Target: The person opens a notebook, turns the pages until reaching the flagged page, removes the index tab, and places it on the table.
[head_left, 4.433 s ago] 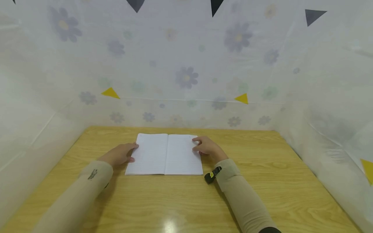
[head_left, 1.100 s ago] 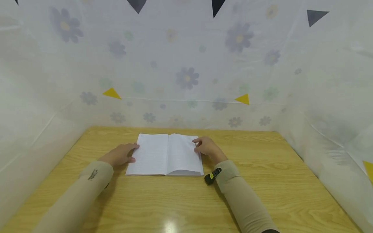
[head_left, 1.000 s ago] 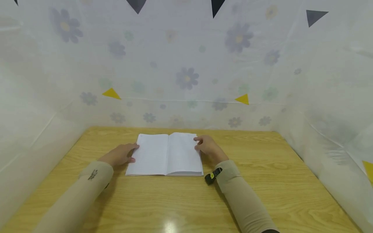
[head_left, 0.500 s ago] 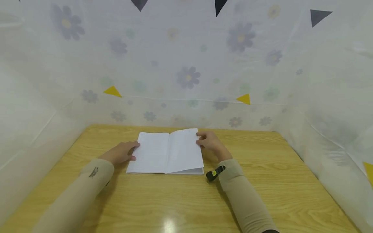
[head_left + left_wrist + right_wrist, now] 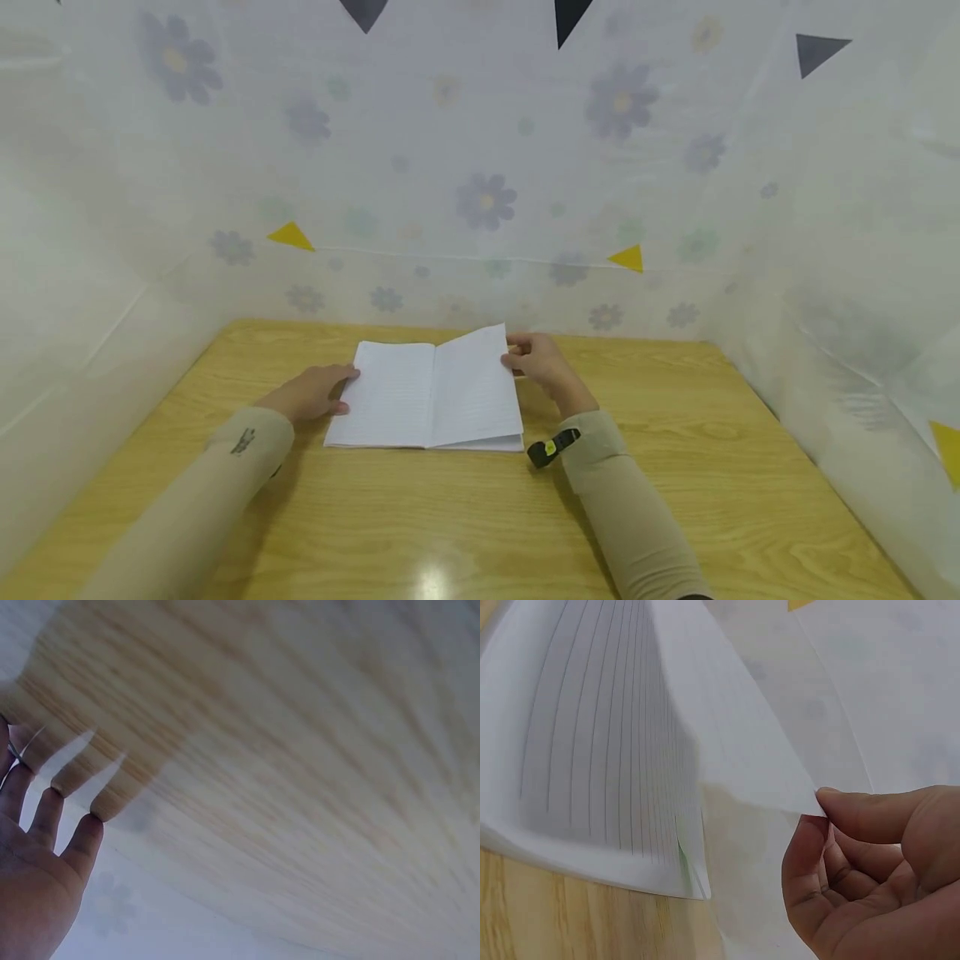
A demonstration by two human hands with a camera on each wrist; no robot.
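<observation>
Sleeves (image 5: 622, 508) of pale beige reach in from the near edge of the wooden table (image 5: 465, 517), one on each side; a small black and yellow band (image 5: 551, 447) sits at the right wrist; beyond them lies the lined notebook (image 5: 397, 400), open flat at about the middle of the table, its spine running away from the person. On the near-left side the left hand (image 5: 307, 396) rests with fingers spread and straight, its fingertips on or at the outer edge of the left page; the left wrist view shows those fingers splayed on the wood and little else. On the right the right hand (image 5: 542, 362) pinches the far outer corner of a single page (image 5: 474, 383) between thumb and forefinger, the other fingers curled in below; the sheet stands tilted up off the stack, and the right wrist view shows its thin edge (image 5: 810, 806) nipped at the fingertips with the lined pages (image 5: 600, 742) fanned beneath it.

Trouble, if any comes, would likely come from that corner; paper held by so small a nip may crease or tear if pulled hard, or slip free and drop back; a second leaf could cling and rise with it; should the left hand ease off, the whole book might slide on the smooth wood. Farther back hangs a pale flowered sheet (image 5: 480, 200) with yellow and dark triangles.
</observation>
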